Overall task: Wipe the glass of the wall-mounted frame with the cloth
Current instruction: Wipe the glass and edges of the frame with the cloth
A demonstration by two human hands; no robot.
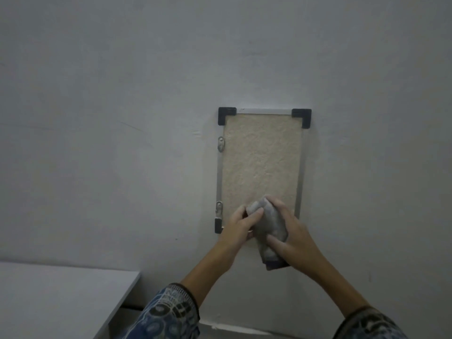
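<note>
A tall rectangular frame (262, 157) hangs on the white wall, with a thin silver edge, black corner pieces and a beige textured panel behind its glass. A folded grey cloth (270, 231) is held in front of the frame's lower edge. My right hand (291, 233) grips the cloth from the right and below. My left hand (238, 225) pinches the cloth's upper left corner. Both hands hide the frame's bottom edge and its lower right corner.
A white tabletop (61, 297) sits at the lower left, its corner close to my left forearm. Two small metal brackets (220, 144) are fixed on the frame's left side. The surrounding wall (122, 94) is bare.
</note>
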